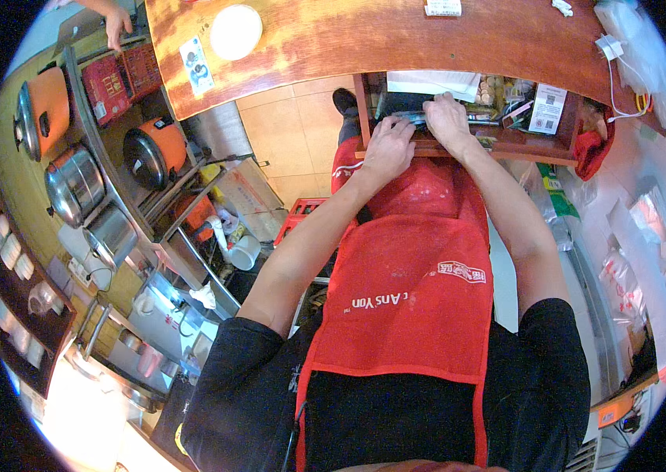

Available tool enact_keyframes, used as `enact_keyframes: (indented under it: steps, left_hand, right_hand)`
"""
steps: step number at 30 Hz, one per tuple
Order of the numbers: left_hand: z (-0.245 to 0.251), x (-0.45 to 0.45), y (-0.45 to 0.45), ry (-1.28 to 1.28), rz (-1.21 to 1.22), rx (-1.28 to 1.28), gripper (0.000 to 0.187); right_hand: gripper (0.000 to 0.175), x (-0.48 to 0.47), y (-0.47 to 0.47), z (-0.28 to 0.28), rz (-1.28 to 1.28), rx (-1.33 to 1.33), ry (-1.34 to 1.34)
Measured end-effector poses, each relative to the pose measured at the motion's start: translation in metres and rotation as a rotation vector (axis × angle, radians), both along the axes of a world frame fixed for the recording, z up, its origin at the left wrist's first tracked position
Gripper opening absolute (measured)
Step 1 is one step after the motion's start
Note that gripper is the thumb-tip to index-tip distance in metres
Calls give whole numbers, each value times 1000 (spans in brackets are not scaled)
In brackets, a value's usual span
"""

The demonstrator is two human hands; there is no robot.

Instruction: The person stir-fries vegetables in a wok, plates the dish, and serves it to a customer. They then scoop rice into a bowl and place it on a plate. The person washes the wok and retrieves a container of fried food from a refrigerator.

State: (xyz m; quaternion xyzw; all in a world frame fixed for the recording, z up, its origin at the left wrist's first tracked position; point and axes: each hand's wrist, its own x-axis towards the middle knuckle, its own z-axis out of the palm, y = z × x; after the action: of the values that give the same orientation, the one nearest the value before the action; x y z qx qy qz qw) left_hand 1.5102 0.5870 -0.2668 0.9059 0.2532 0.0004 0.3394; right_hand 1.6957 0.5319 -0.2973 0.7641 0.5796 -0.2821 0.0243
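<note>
An open wooden drawer [530, 147] juts out under the table, in front of my red apron [409, 318]. My left hand [390, 144] reaches over the drawer's front edge at its left part, fingers curled down into it. Beside it, my right hand [448, 121] dips in with bent fingers. A dark flat item with a bluish edge [415, 118] lies at the fingertips of both hands; whether either grips it cannot be told. Behind them in the drawer are white paper [433, 82], round tan pieces [488, 91] and a printed white card [548, 106].
The wooden table [333, 41] holds a round white lid or plate [236, 32] and a white charger [610, 47] with a cable. At left stand orange cookers [49, 106] and a steel pot [75, 184]. Another person's hand [117, 25] shows at upper left.
</note>
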Motion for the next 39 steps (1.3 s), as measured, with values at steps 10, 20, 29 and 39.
enact_keyframes:
  steps: [10, 20, 29, 39]
  left_hand:
    - [2, -1, 2, 65, -3, -38, 37]
    - [4, -3, 30, -89, 60, -80, 43]
    - [71, -91, 121, -243, 768, -116, 26]
    - [70, -216, 329, -179, 997, 143, 21]
  right_hand:
    - [7, 10, -4, 17, -197, 222, 247]
    - [14, 32, 100, 171, -921, 402, 1069]
    - [14, 111, 365, 143, -997, 483, 1126]
    - [15, 70, 473, 95, -1175, 441, 752]
